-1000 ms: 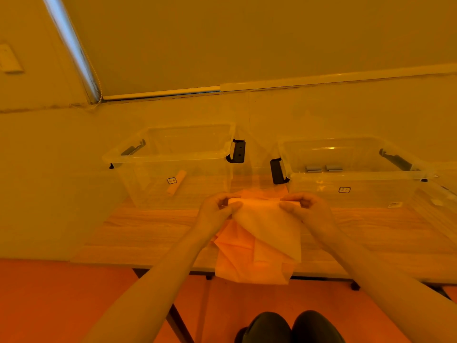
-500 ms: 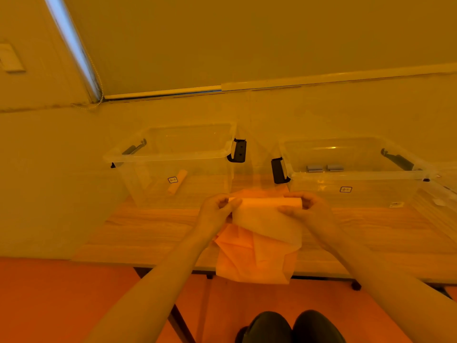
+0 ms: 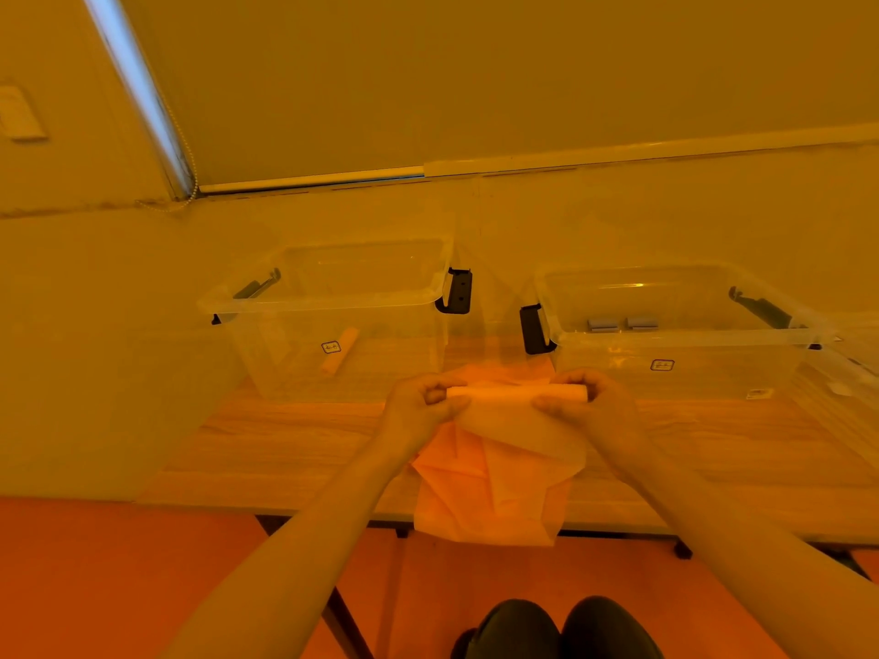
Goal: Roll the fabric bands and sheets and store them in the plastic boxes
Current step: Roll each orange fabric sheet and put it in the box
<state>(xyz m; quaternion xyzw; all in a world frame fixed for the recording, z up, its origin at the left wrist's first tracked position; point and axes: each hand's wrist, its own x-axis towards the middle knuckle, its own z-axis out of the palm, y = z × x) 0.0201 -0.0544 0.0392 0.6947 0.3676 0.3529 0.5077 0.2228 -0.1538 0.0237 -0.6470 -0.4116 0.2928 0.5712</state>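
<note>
A pale fabric sheet (image 3: 516,423) is partly rolled at its top edge, and its loose part hangs down in front of me. My left hand (image 3: 421,400) pinches the left end of the roll and my right hand (image 3: 587,399) grips the right end. Under it an orange fabric sheet (image 3: 480,497) lies crumpled on the table and droops over the front edge. Behind stand two clear plastic boxes: the left box (image 3: 328,302) holds one rolled orange piece (image 3: 340,349), the right box (image 3: 680,335) holds two small grey rolls (image 3: 620,323).
The wooden table (image 3: 285,444) stands against a wall. Black latch handles (image 3: 459,290) stick out from the boxes' inner ends. A further clear container (image 3: 851,373) shows at the far right edge. My knees (image 3: 556,630) are below the table's front edge.
The roll at the sheet's top edge has grown thicker between my hands, and the hanging part has become shorter. The boxes and the orange sheet stay where they were.
</note>
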